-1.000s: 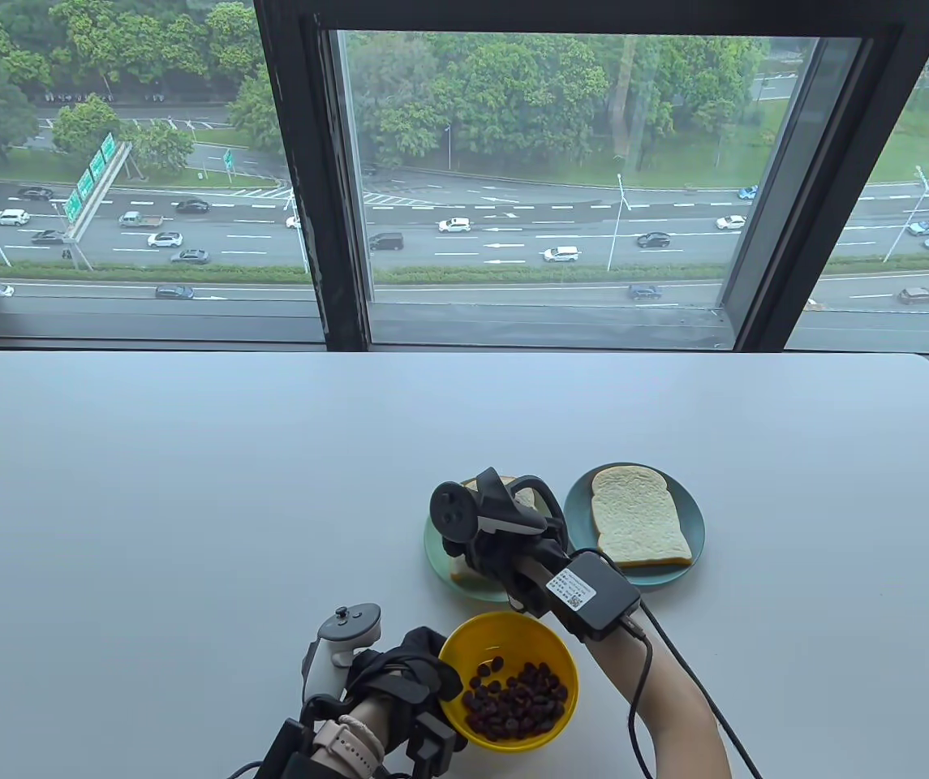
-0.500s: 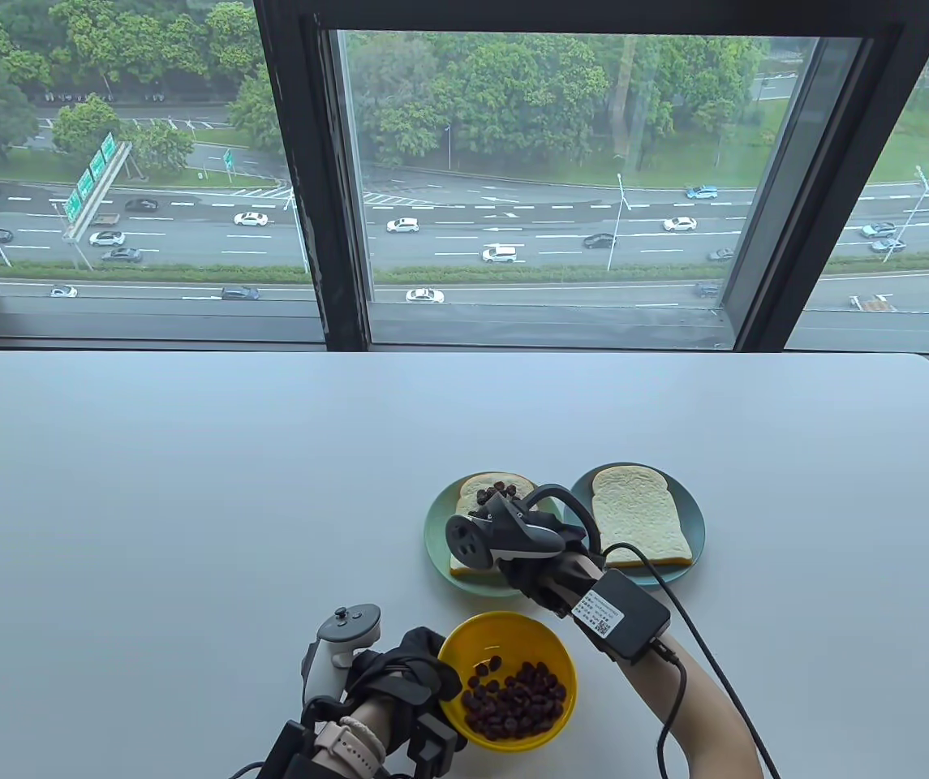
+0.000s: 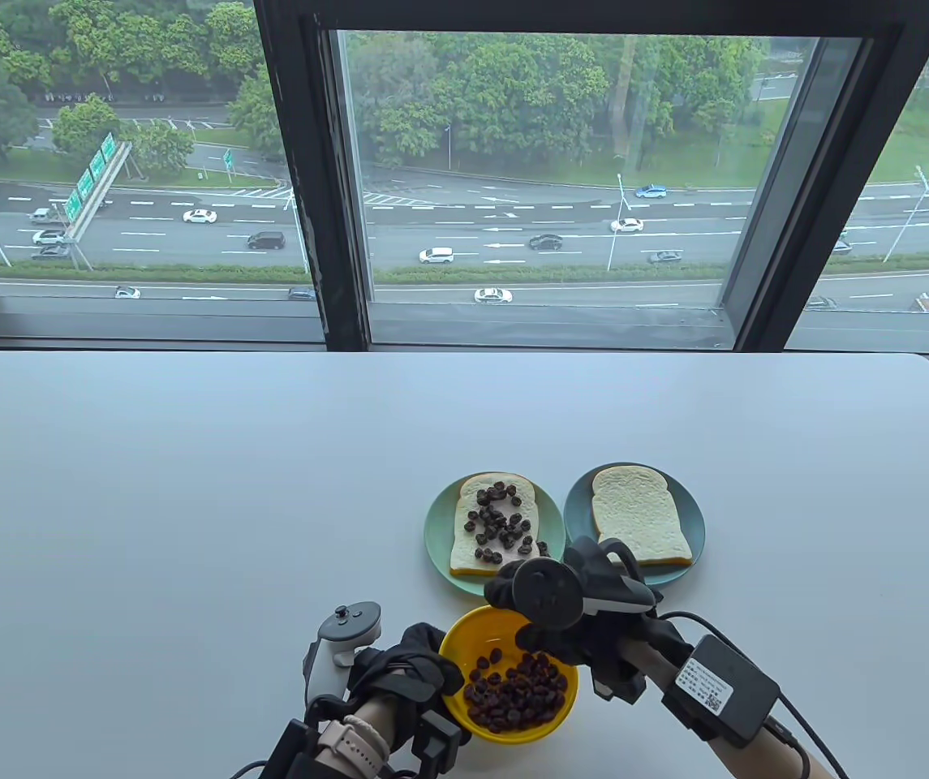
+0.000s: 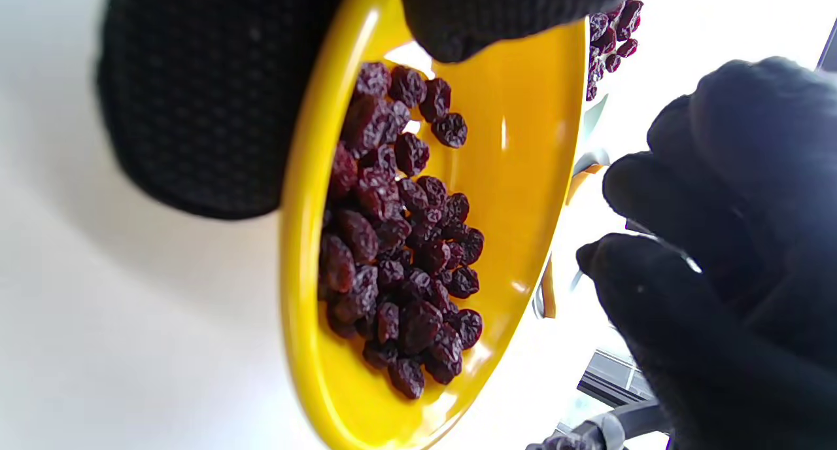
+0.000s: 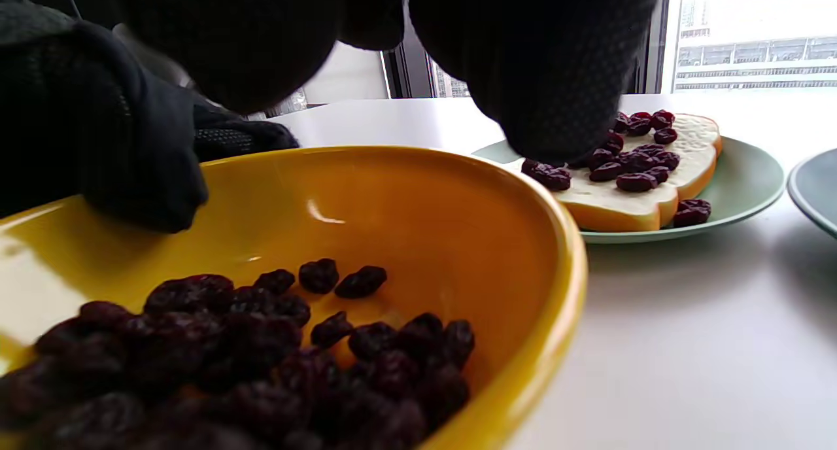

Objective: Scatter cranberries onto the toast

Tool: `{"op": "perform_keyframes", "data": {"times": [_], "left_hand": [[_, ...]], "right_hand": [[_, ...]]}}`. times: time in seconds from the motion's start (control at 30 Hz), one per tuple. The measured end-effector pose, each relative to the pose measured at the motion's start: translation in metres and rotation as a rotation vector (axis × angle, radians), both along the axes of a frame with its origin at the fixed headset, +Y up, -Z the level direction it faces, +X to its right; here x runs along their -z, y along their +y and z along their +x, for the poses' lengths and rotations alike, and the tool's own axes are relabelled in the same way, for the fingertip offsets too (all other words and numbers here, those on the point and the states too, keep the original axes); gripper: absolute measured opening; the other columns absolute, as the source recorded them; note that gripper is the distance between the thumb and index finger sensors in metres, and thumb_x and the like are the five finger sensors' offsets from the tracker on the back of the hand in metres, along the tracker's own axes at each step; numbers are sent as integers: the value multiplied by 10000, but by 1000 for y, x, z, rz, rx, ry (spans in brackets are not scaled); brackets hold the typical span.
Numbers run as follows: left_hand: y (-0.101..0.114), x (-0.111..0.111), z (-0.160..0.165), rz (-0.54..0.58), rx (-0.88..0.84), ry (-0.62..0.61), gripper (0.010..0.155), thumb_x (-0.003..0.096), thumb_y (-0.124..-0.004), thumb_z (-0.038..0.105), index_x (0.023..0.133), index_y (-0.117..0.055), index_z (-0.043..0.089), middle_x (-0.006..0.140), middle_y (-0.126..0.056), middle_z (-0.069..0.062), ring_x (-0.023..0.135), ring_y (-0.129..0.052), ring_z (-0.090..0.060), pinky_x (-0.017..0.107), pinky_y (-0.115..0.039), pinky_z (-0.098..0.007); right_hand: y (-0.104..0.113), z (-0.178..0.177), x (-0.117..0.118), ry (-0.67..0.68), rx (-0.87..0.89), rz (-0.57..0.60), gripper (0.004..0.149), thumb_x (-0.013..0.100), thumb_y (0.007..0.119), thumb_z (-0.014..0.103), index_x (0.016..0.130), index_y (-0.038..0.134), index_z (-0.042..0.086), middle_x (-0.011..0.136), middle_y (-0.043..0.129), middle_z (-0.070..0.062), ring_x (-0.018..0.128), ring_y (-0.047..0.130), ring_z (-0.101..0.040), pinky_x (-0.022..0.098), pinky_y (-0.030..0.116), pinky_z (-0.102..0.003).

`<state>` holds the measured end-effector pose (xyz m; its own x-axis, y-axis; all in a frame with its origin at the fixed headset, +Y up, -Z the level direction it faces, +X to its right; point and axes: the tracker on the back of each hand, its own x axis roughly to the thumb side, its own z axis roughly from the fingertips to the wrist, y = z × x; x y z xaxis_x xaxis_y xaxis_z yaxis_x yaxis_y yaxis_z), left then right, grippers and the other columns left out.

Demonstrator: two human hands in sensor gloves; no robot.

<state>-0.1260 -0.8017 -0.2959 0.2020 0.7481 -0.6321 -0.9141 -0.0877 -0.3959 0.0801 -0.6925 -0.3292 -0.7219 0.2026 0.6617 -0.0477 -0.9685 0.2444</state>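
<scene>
Your left hand grips the near-left rim of the yellow bowl, with its gloved fingers wrapped around the outside wall and the thumb hooked over the edge, as the left wrist view shows. The bowl sits on the white counter close to the front edge, and a heap of dark red cranberries lies in its bottom. Your right hand hovers over the far-right part of the bowl, fingers pointing down toward the fruit; in the right wrist view the fingertips hang above the bowl's rim and touch no berry that you can see, and whether they are spread or drawn together cannot be told from these views. Just beyond the bowl stands a pale green plate carrying a slice of toast, and this slice already bears scattered cranberries down its middle, with a few lying off the bread on the plate near its right edge. Just beside it on the right, rims nearly touching, a blue plate holds a second slice of toast that is bare. A black box with a white label is strapped on your right forearm, a cable running from it. A window behind the counter looks over a road with cars.
</scene>
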Motion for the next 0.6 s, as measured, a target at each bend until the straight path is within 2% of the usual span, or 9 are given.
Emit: {"op": "perform_keyframes", "data": {"times": [0.1, 0.37, 0.43, 0.5, 0.6], "left_hand": [[2, -1, 2, 4, -22, 4, 564, 422, -755, 170, 876, -425, 232, 720, -619, -178, 468, -767, -343, 212, -977, -398], [10, -9, 17, 29, -56, 9, 565, 416, -768, 155, 868, -439, 228, 715, -619, -185, 465, -768, -353, 211, -982, -413], [11, -11, 18, 33, -48, 6, 568, 413, -769, 153, 866, -436, 230, 712, -617, -186, 462, -767, -352, 210, -984, -411], [10, -12, 18, 27, -65, 24, 570, 409, -772, 147, 862, -436, 231, 710, -612, -187, 461, -763, -355, 212, -982, -416], [11, -14, 20, 20, -83, 15, 569, 408, -772, 145, 859, -437, 227, 705, -608, -192, 456, -758, -358, 209, -981, -421]], "right_hand": [[-5, 1, -15, 34, -64, -42, 734, 330, 785, 453, 962, 450, 287, 982, 514, -121, 835, 741, -325, 505, 876, -283], [-27, 2, -29, 120, -137, -157, 864, 298, 805, 502, 982, 299, 347, 1035, 313, -137, 901, 548, -427, 593, 750, -334], [-29, -2, -32, 133, -150, -148, 858, 296, 811, 489, 977, 305, 362, 1039, 309, -121, 910, 537, -412, 594, 741, -346], [-31, -7, -35, 129, -184, -88, 841, 292, 807, 470, 975, 330, 361, 1038, 343, -104, 912, 531, -390, 590, 732, -347], [-32, -17, -40, 131, -242, 10, 818, 289, 803, 435, 973, 366, 332, 1003, 435, -69, 875, 585, -325, 535, 773, -290]]}}
